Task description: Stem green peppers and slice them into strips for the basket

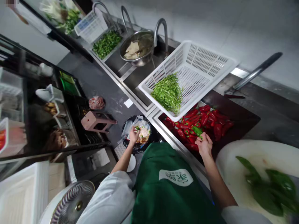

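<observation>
My right hand (pixel 204 144) is closed on a green pepper (pixel 197 131), holding it just above the red peppers. Those red peppers (pixel 217 130) fill part of the near sink. Over a black-lined bin (pixel 123 143) on the floor, my left hand (pixel 134 136) has its fingers pinched on a small green piece (pixel 137 127), too small to name surely. Food scraps (pixel 144 135) and plastic lie inside that bin. A white perforated basket (pixel 198 81) with cut green stalks (pixel 168 93) rests across the sink edge beyond my right hand.
A round white cutting board (pixel 230 155) with blurred green peppers (pixel 268 189) is at the right. A steel bowl (pixel 142 60) stands by the faucets, with leafy greens (pixel 106 44) beyond. On the left are a pink stool (pixel 92 121), shelves and a fan (pixel 74 203).
</observation>
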Motion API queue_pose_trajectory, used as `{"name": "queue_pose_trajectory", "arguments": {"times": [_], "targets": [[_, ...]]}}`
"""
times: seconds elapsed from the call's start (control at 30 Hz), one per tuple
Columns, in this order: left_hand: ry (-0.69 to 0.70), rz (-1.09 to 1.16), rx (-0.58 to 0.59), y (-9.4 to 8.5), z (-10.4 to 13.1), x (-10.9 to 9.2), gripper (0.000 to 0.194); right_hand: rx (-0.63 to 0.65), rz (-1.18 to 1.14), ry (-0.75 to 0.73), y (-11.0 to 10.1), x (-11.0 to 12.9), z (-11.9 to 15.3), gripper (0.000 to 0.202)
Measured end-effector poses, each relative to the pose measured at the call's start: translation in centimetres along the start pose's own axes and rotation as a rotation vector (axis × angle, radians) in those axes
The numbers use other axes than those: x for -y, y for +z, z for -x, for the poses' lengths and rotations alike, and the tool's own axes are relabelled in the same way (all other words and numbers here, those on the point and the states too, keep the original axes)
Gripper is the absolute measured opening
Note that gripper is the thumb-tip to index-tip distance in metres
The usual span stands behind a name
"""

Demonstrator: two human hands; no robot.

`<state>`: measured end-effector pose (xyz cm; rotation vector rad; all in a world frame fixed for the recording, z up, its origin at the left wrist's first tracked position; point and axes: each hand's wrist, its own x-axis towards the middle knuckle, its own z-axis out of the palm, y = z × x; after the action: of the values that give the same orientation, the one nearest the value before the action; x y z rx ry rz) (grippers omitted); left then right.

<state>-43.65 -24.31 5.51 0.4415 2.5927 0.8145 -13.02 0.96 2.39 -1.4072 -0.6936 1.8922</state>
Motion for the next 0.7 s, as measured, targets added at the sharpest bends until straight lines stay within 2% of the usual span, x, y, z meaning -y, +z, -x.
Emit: {"name": "queue_pose_trajectory", "arguments": {"times": [0.07, 0.13, 0.2, 0.23, 0.3, 0.37, 0.4, 0.47, 0.53, 0.63, 0.7], "targets": [[-0.037, 0.104, 0.138, 3.2, 1.4, -2.5, 0.01, 0.064, 0.064, -0.04, 0.5, 0.1, 0.5, 0.056], [-0.143, 0.408, 0.492, 7.6, 3.7, -6.1, 0.014, 0.15, 0.143, -0.073, 1.0, 0.0, 1.3, 0.052], [-0.28, 0.669, 0.83, 12.2, 5.8, -10.2, 0.027, 0.285, 0.263, -0.088, 1.4, -0.1, 2.2, 0.048], [-0.371, 0.771, 0.898, 14.1, 6.7, -12.1, 0.032, 0.364, 0.347, -0.1, 1.5, -0.3, 2.8, 0.046], [-0.547, 0.949, 0.913, 16.8, 7.7, -15.3, 0.034, 0.508, 0.549, -0.147, 1.4, -0.5, 4.0, 0.042], [-0.661, 1.067, 0.855, 17.9, 8.1, -17.4, 0.031, 0.592, 0.731, -0.204, 0.8, -0.5, 5.1, 0.037], [-0.668, 1.095, 0.82, 18.0, 8.2, -18.0, 0.03, 0.616, 0.783, -0.214, 0.4, -0.5, 5.6, 0.035], [-0.56, 1.074, 0.768, 17.6, 8.5, -18.4, 0.028, 0.63, 0.794, -0.19, -0.5, -0.2, 6.2, 0.038], [-0.329, 0.988, 0.766, 17.0, 8.9, -18.1, 0.029, 0.545, 0.716, -0.172, -1.2, 0.6, 6.3, 0.049], [0.045, 0.813, 0.892, 16.1, 9.0, -17.3, 0.033, 0.357, 0.645, -0.239, -1.4, 2.7, 5.4, 0.053], [0.276, 0.647, 0.952, 15.5, 8.8, -16.9, 0.027, 0.393, 0.733, -0.304, -0.9, 4.5, 4.7, 0.044]]}}
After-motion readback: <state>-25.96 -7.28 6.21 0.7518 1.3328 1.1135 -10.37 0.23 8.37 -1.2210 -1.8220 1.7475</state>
